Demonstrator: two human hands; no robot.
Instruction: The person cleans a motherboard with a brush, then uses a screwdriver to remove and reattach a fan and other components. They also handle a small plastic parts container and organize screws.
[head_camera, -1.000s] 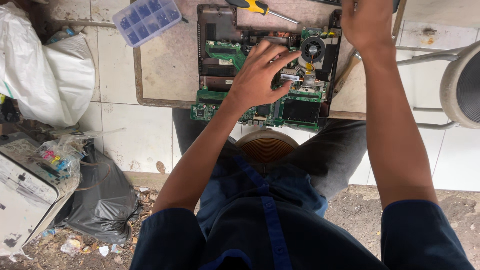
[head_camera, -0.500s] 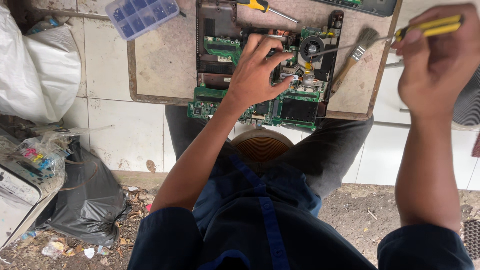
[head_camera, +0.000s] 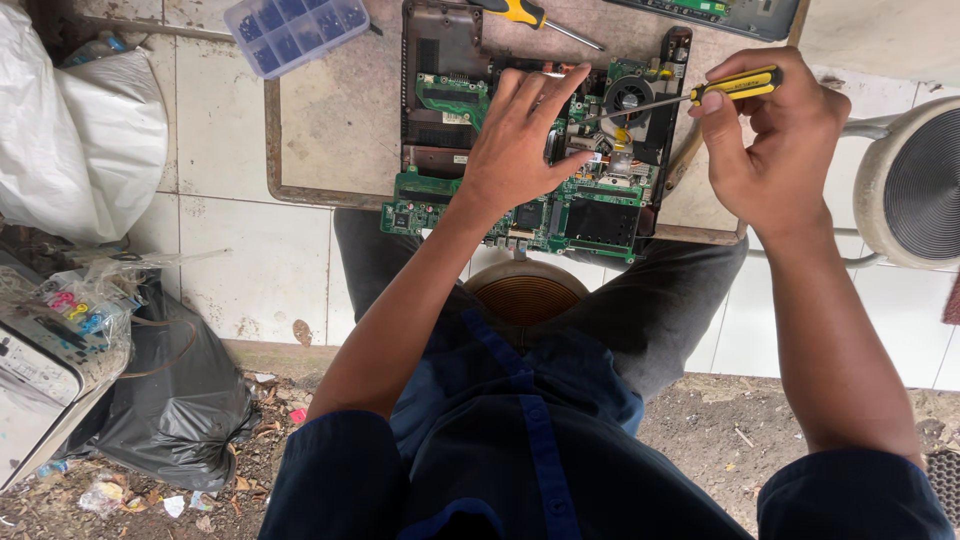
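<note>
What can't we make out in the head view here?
- Board area under the left hand: covered by palm and fingers.
- Screwdriver tip: too small to tell which part of the circuit board it meets.
- Second screwdriver handle: cut off by the top edge.
- Compartment box: contents too small, top cut off.

Yellow-handled screwdriver (head_camera: 700, 95) over green circuit board (head_camera: 590, 200)

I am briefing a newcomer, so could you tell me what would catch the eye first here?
The opened laptop's green circuit board on the small table, top centre, with the left hand spread flat on it. Beside it, the right hand aims a yellow-handled screwdriver at the fan.
</note>
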